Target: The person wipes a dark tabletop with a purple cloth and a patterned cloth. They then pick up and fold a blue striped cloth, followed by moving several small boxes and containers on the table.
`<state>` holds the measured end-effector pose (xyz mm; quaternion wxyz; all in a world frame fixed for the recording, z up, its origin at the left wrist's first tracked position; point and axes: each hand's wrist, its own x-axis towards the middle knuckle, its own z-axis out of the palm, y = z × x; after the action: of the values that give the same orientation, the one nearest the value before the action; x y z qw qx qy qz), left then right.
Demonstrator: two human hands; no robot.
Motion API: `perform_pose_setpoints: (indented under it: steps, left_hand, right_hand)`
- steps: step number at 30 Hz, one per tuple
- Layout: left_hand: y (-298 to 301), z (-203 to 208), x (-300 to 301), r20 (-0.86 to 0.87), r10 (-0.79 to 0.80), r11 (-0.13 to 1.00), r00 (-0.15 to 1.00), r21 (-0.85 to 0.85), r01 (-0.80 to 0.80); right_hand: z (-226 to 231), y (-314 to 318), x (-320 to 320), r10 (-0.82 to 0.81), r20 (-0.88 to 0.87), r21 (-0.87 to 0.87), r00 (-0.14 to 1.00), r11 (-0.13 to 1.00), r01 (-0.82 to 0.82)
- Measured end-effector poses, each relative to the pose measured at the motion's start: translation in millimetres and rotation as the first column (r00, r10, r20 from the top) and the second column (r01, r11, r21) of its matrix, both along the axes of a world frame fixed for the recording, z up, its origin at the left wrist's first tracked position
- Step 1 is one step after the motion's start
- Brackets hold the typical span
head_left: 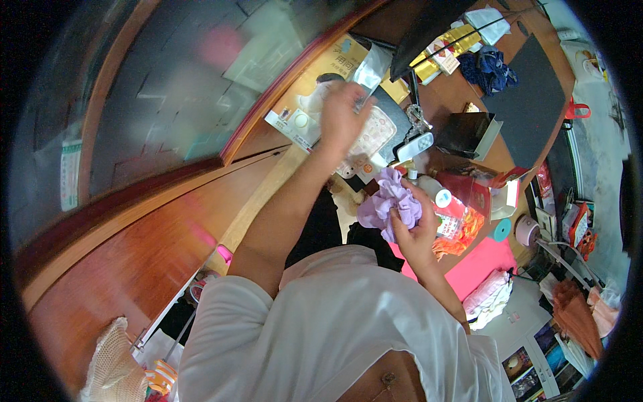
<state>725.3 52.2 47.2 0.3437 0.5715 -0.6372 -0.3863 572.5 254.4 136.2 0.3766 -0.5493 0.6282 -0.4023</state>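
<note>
My right hand (416,231) is closed on a crumpled lilac cloth (390,206), held in front of my body with its folds bunched above the fingers. My left hand (343,114) reaches over the table's left part and is smeared by motion. Beside its fingers lies a shiny silver packet (372,69); whether they touch it I cannot tell. Just under that hand are a pale patterned pouch (376,131) and a white card-like box (293,127). A pale rounded device (415,146) with a silvery chain lies to the right of the pouch.
Farther right are a white bottle (429,191), an orange net-like bundle (465,231) and a dark open box (462,134). A navy cloth (489,70) lies by a dark mat (529,94). A wooden-framed glass panel (167,80) borders the left. Pink cloth (482,264) hangs near my right forearm.
</note>
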Motion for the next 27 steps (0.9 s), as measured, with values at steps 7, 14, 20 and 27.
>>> perform_pose_setpoints:
  steps: [7, 14, 20, 27]
  left_hand:
    - [-53.4, -40.3, 15.5, 0.376, 0.026, 0.997, 0.926, -0.072, 0.002]
    - [-78.2, -43.8, 20.4, 0.234, -0.198, 0.951, 0.952, 0.281, 0.129]
    - [-67.3, -47.3, 18.9, 0.057, -0.091, 0.975, 0.994, 0.209, 0.077]
    - [-63.6, -20.6, 42.3, -0.041, -0.170, 0.871, 0.985, 0.461, 0.169]
  right_hand:
    - [-9.8, 4.0, 0.9, 0.022, 0.013, 0.018, 1.000, 1.000, -0.022]
    - [-13.7, 2.6, 6.1, -0.002, 0.028, 0.015, 1.000, 1.000, 0.002]
    - [-15.2, 3.8, 4.5, 0.016, 0.043, 0.030, 0.999, 0.999, -0.017]
    - [-13.9, 2.8, 1.1, 0.002, 0.100, 0.036, 0.995, 0.999, -0.006]
